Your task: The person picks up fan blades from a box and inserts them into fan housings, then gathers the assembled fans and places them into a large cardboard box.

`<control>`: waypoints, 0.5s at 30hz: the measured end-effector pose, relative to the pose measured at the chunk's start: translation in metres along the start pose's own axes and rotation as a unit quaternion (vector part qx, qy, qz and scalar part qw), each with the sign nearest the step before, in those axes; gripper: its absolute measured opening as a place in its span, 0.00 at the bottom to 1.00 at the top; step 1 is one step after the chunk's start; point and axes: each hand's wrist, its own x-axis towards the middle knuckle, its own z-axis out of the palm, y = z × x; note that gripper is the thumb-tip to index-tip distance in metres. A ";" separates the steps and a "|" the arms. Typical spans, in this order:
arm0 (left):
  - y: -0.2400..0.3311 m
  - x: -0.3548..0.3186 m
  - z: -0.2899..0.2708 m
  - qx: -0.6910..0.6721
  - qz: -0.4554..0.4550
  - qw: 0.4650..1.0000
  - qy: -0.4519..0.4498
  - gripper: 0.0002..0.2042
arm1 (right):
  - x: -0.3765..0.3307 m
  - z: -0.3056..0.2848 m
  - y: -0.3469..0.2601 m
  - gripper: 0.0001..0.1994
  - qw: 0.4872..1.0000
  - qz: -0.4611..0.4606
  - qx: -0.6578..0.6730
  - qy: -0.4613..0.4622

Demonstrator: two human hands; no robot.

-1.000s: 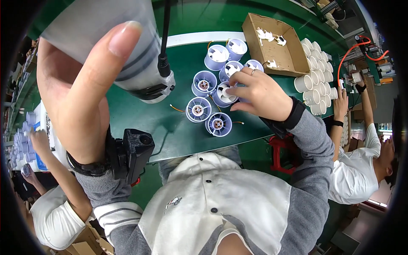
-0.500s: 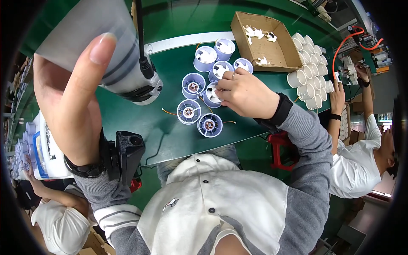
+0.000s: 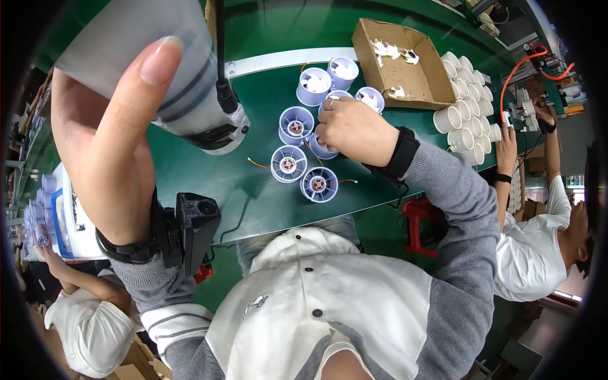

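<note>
Eight lilac round housings cluster on the green table, openings up, probably so their insides are easy to reach. The person's right hand bends over one, fingers curled down; whether they pinch anything is hidden. The left hand is wrapped around a large grey cylinder, thumb along its near side, apparently holding it clear of the housings. That cylinder blocks the table's far left. Beyond the housings sits a cardboard box of white fan blades; white tubes stand right of it.

The bright view bends toward dark corners.
</note>
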 end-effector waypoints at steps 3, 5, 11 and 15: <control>0.001 0.000 -0.002 -0.002 0.001 1.000 0.004 0.21 | -0.001 0.000 -0.002 0.02 1.000 0.011 -0.005 -0.003; 0.000 0.000 -0.003 -0.003 -0.003 1.000 0.006 0.21 | -0.002 -0.008 0.000 0.02 1.000 0.003 0.023 0.020; -0.005 0.008 -0.001 -0.013 -0.014 1.000 0.002 0.21 | 0.000 -0.002 0.016 0.02 0.997 -0.028 0.073 0.026; -0.005 0.006 -0.001 -0.014 -0.014 1.000 0.001 0.20 | -0.001 0.000 0.014 0.02 0.996 0.008 0.090 -0.022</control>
